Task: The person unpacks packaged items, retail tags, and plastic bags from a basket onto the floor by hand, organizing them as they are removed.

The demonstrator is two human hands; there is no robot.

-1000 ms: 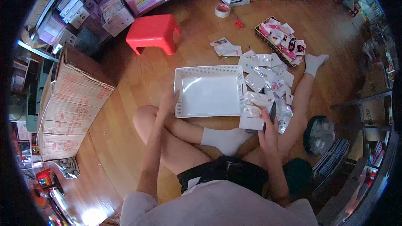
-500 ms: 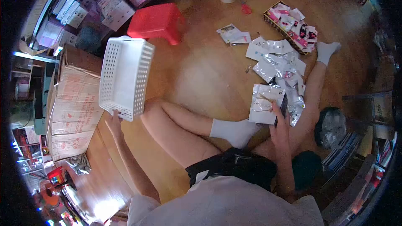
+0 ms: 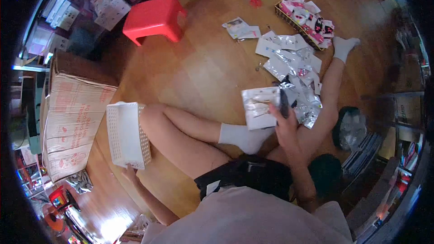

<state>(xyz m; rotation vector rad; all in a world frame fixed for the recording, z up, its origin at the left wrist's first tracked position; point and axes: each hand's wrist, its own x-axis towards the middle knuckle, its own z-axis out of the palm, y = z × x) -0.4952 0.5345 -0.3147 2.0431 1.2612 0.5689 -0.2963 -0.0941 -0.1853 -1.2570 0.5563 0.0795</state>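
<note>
Basket [image 3: 126,134]: white, perforated; carried off the middle floor to the near left beside the cardboard box [image 3: 74,113], left hand [image 3: 129,170] gripping its near rim. Right hand [image 3: 285,124] pinches packets [image 3: 258,107], unmoved. Centre floor now free.

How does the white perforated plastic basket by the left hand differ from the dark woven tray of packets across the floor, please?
The white perforated plastic basket looks empty; the dark woven tray is heaped with pink and white packets. The white basket is held at its near end by the left hand, beside the cardboard box; the woven tray lies untouched near the socked foot. Both are rectangular and sit at floor level.
</note>
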